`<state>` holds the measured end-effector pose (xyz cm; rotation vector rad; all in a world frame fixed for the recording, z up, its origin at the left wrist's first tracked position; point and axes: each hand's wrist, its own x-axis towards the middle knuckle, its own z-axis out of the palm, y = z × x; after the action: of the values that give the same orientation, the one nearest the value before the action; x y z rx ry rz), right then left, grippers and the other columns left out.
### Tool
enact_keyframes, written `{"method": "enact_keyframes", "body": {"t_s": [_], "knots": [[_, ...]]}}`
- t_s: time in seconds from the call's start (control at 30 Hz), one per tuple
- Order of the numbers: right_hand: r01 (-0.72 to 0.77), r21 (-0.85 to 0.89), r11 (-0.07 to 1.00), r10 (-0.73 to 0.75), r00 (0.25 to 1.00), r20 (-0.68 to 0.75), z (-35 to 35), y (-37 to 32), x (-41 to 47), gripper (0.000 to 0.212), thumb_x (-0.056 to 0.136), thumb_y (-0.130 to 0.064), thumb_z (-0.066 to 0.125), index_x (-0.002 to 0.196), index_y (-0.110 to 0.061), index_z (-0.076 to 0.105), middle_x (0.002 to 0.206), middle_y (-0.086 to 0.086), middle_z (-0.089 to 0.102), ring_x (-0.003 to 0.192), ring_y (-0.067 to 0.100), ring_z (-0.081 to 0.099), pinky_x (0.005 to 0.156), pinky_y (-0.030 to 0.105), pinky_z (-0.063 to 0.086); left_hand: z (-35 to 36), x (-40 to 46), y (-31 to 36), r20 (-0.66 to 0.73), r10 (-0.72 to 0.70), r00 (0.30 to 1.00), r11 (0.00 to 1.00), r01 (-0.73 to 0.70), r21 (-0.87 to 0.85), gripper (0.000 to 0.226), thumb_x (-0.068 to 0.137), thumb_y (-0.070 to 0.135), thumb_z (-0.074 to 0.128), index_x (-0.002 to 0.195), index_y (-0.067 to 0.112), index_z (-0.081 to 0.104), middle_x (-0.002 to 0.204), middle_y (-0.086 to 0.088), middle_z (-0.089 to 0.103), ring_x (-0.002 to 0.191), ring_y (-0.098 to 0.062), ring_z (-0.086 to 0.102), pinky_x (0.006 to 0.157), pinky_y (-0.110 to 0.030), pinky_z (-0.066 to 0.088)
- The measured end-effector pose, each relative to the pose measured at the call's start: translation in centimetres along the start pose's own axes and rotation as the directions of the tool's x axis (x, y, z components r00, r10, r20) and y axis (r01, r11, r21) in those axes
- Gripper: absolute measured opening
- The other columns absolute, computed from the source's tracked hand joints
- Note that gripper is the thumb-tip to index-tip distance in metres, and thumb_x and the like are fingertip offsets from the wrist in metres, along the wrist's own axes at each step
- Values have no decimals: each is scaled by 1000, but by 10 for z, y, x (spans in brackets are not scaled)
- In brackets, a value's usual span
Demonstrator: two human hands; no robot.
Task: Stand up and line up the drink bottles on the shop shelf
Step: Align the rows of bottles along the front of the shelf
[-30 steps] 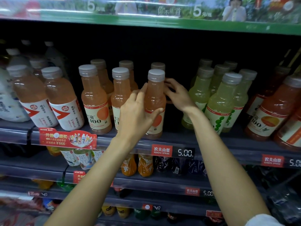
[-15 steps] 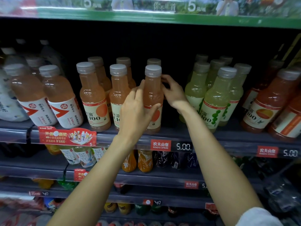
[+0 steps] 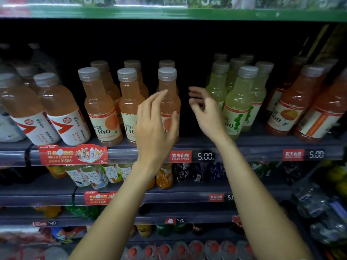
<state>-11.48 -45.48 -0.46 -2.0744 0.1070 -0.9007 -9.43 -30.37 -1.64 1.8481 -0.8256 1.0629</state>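
On the shelf [image 3: 244, 145], the orange bottle [image 3: 168, 94] stands upright at the front, third of its row. Left of it, just in front, the left hand [image 3: 155, 124] hovers with a loose, empty grip (fingers spread). Right of it, the right hand [image 3: 206, 111] likewise holds nothing, beside the green bottles [image 3: 238, 102]

Orange bottles [image 3: 169, 102], pale green bottles [image 3: 238, 104], all grey-capped, red price tags [image 3: 180, 156].
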Motion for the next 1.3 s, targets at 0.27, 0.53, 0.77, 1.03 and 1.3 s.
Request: {"method": "enact_keyframes", "body": {"t_s": [0.27, 0.53, 0.77, 1.03, 1.3], "knots": [[7, -428, 904, -192, 900, -391, -71, 21, -58, 22, 90, -17, 59, 110, -10, 63, 103, 1, 68, 92, 15, 64, 77, 32, 53, 49, -8, 42, 285, -20, 958, 894, 145, -425, 39, 91, 11, 58, 128, 7, 50, 116, -3, 60, 105, -11, 56, 92, -33, 48], [-207, -402, 892, 72, 943, -326, -69, 54, -44, 87, 74, -36, 77, 141, -17, 25, 136, 12, 41, 121, 28, 48, 87, 35, 46, 126, 6, 32, 528, -222, 820, 815, 453, -361, 87, 86, 21, 67, 151, 21, 9, 151, -7, 27, 134, -18, 36, 106, -32, 39], [-217, -401, 890, 75, 937, -341, -73, 63, -39, 82, 77, -32, 73, 140, -27, 21, 132, 9, 46, 111, 28, 55, 77, 38, 51, 137, 10, 23, 552, -206, 808, 858, 420, -296, 91, 85, 25, 70, 151, 25, 8, 146, -7, 36, 128, -21, 44, 100, -30, 39], [-164, -382, 910, 31, 943, -332, -75, 70, -43, 84, 79, -32, 74, 144, -25, 21, 130, 12, 46, 112, 26, 54, 79, 30, 46, 96, -6, 19, 525, -144, 839, 925, 303, -231, 93, 86, 36, 67, 151, 26, 1, 146, -13, 37, 120, -29, 52, 96, -27, 40], [-176, -368, 913, 51, 945, -324, -77, 69, -46, 84, 80, -29, 73, 146, -24, 21, 127, 11, 46, 109, 22, 53, 79, 24, 40, 80, -10, 22, 521, -113, 846, 955, 237, -178, 94, 87, 39, 65, 152, 20, 0, 146, -16, 36, 116, -31, 54, 86, -25, 41]]}}
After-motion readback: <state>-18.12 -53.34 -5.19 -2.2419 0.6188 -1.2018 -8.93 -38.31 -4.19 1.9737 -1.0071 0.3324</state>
